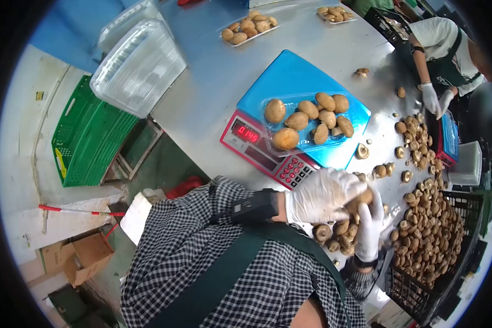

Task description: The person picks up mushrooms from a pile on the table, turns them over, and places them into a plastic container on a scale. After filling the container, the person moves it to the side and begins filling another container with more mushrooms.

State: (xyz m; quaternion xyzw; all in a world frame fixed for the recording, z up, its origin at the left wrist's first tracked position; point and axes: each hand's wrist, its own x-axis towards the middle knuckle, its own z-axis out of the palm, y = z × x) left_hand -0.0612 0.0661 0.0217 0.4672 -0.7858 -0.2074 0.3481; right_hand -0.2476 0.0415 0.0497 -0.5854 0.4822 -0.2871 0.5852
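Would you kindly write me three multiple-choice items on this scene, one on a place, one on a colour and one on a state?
1. Where does the tray nearest the person stand?
A. on the scale
B. in a crate
C. on the floor

2. What colour are the gloves on the left hand and right hand?
A. black
B. white
C. green

3. The left hand is
A. flat on the table
B. holding a pen
C. closed on a mushroom

Answers: 1 A, the tray sits on the blue scale top; 2 B, both gloves are white; 3 C, its fingers wrap a brown mushroom.
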